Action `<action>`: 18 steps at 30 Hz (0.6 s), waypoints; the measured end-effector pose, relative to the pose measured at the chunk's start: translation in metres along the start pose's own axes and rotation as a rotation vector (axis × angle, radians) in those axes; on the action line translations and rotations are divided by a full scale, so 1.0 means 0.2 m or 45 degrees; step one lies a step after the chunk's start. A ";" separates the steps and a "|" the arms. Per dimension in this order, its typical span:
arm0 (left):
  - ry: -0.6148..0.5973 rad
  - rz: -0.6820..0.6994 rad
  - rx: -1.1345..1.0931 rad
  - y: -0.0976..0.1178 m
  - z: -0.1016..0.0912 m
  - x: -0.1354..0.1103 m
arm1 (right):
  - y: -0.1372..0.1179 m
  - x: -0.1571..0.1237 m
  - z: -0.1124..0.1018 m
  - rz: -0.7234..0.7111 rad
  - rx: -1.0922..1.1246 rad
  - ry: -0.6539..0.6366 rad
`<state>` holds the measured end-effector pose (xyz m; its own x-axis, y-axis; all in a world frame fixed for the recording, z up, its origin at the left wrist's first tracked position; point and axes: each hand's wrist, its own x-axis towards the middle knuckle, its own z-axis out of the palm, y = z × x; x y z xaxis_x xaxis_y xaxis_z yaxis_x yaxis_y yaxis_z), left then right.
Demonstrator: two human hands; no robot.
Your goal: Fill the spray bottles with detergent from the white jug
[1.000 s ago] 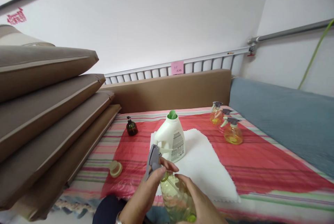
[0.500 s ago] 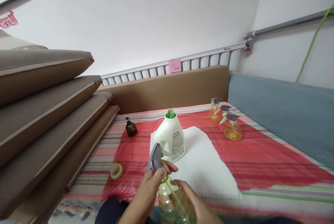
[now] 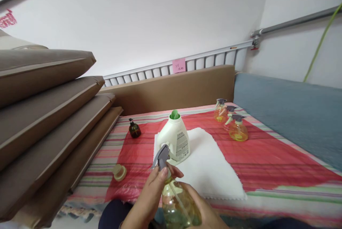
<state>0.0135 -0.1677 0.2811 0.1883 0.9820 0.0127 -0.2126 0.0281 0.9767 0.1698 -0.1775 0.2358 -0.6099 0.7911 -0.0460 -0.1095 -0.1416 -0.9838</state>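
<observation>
In the lower middle of the head view, a clear yellow spray bottle (image 3: 177, 206) with a grey trigger head is held tilted near my body. My left hand (image 3: 157, 182) is closed around the neck and collar just under the trigger head. Wrapped around the right side of the bottle's round body is my right hand (image 3: 199, 204), partly hidden behind it. A white detergent jug (image 3: 175, 136) with an uncapped mouth and a green spout stands just beyond, on a white cloth (image 3: 211, 172). A cream cap (image 3: 119, 172) lies to the left.
Several spray bottles, one of them yellow (image 3: 238, 131), stand at the right on red sheeting (image 3: 269, 150). A dark pump bottle (image 3: 134, 129) stands at the back left. Stacked brown cushions (image 3: 53, 115) rise on the left; a blue padded side (image 3: 288, 115) bounds the right.
The grey trigger head has turned and tilted slightly to the right in my left hand. My right hand keeps its hold on the bottle's body. The surrounding things have stayed in place.
</observation>
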 end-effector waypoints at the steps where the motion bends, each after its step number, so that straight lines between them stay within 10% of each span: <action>1: 0.001 -0.002 -0.026 -0.01 0.00 0.00 | 0.01 0.00 0.00 -0.022 0.042 -0.017; 18: -0.132 -0.001 -0.438 -0.08 0.02 0.01 | 0.22 0.05 -0.05 0.050 0.718 -0.027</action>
<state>0.0209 -0.1674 0.2658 0.2812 0.9583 0.0512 -0.5193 0.1071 0.8479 0.1669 -0.1696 0.1894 -0.6372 0.7674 -0.0714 -0.4852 -0.4714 -0.7364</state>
